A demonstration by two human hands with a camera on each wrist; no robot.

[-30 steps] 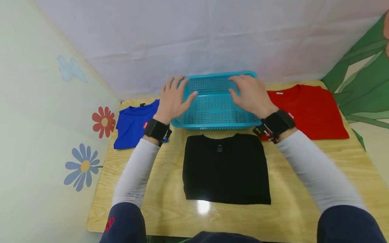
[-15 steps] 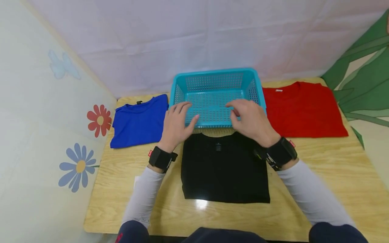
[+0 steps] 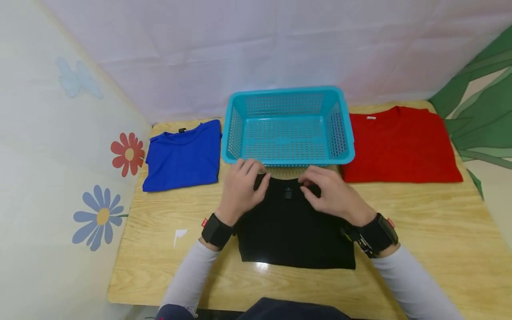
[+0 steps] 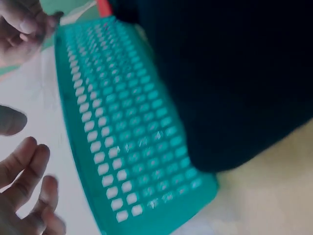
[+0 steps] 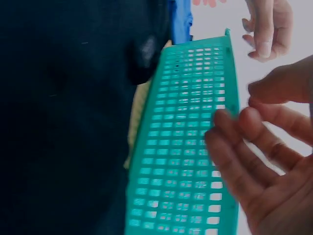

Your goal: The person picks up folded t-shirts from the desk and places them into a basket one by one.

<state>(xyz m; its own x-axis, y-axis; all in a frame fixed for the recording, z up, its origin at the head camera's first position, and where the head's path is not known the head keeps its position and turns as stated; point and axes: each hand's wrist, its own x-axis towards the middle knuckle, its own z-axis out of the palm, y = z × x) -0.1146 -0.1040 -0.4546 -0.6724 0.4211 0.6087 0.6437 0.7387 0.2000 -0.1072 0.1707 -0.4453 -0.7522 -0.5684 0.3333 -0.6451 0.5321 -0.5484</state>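
A folded black T-shirt (image 3: 296, 235) lies flat with its neckline toward the blue-green plastic basket (image 3: 288, 161). My left hand (image 3: 242, 189) hovers over the shirt's upper left shoulder, fingers bent loosely and thumb apart. In the left wrist view, the left fingers (image 4: 29, 171) hold nothing. Over the right side of the neckline is my right hand (image 3: 334, 193), its thumb near the index finger. In the right wrist view, the right hand's fingers (image 5: 244, 156) are loosely bent with no cloth between them. Both hands cover parts of the shirt's shoulders.
A folded blue T-shirt (image 3: 184, 160) lies left of the basket, and a folded red T-shirt (image 3: 402, 151) lies right of it. All rest on a wooden table (image 3: 160, 271). White cloth (image 3: 224, 49) hangs behind; a painted wall (image 3: 36, 155) borders the left.
Both hands have moved back from above the basket toward me and now hover over the black T-shirt's neckline. The basket and shirts have stayed in place.
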